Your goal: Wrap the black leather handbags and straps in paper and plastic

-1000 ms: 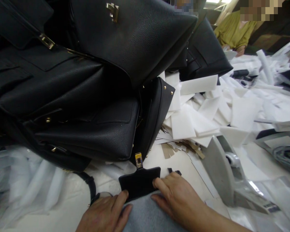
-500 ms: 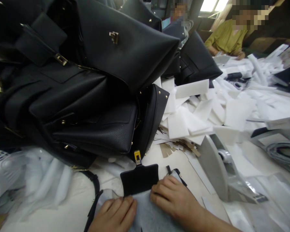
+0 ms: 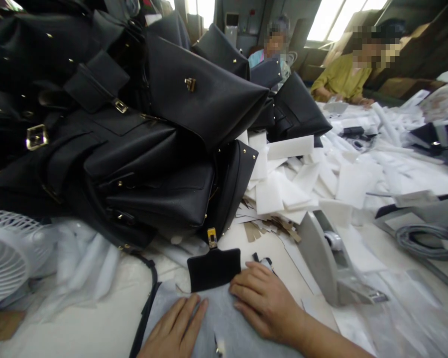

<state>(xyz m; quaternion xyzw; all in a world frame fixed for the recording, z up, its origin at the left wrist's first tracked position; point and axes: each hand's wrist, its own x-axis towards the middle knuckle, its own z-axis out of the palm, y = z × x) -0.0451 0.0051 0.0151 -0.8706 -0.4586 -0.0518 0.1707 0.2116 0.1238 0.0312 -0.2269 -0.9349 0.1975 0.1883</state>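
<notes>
A bag lies on the table before me, its body covered by a grey sheet (image 3: pixel 212 318). Pressed on the left part of that sheet is my left hand (image 3: pixel 175 328), fingers stretched out and flat. My right hand (image 3: pixel 263 303) rests on the sheet's upper right part, fingers extended and slightly bent. Between and beyond the hands a black flap (image 3: pixel 214 271) sticks out, ending in a tab with a yellow-covered metal clasp (image 3: pixel 212 238). A black strap (image 3: pixel 149 288) runs along the bag's left side. Low on the sheet a small slit shows a bit of metal.
Black handbags (image 3: pixel 164 164) are piled high at the left and back. White foam sheets (image 3: pixel 291 189) lie heaped right of them. A grey tape dispenser (image 3: pixel 324 263) stands at the right, a white fan (image 3: pixel 7 258) at the left. Two people (image 3: pixel 345 74) sit across the table.
The view has tilted up, showing more of the room and the fan. My left hand's fingers have straightened out on the sheet. The slit with the metal bit now shows more.
</notes>
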